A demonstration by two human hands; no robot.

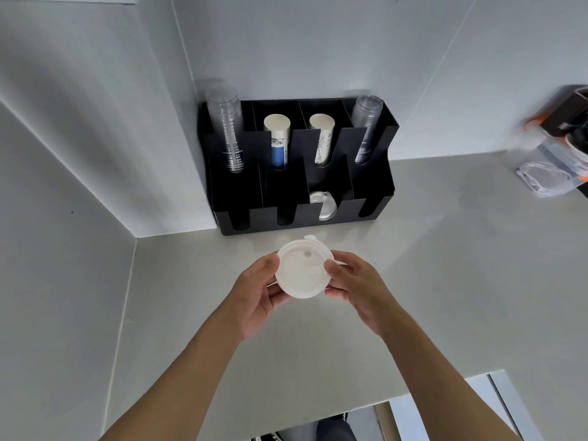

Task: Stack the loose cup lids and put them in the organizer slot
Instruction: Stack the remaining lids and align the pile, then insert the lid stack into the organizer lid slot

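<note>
Both hands are up over the near part of the pale grey counter [413,249], the left hand [259,292] and right hand [356,288] pinching the round white plastic cup lids [304,270] by opposite rims, fingers clamped on the edges. The black multi-slot plastic organizer [286,186] sits just beyond, and its third front slot already has a clear lid [323,206] in it. My worry is the stack skewing or fanning apart on the way in, since only an edge grip holds it.
</note>
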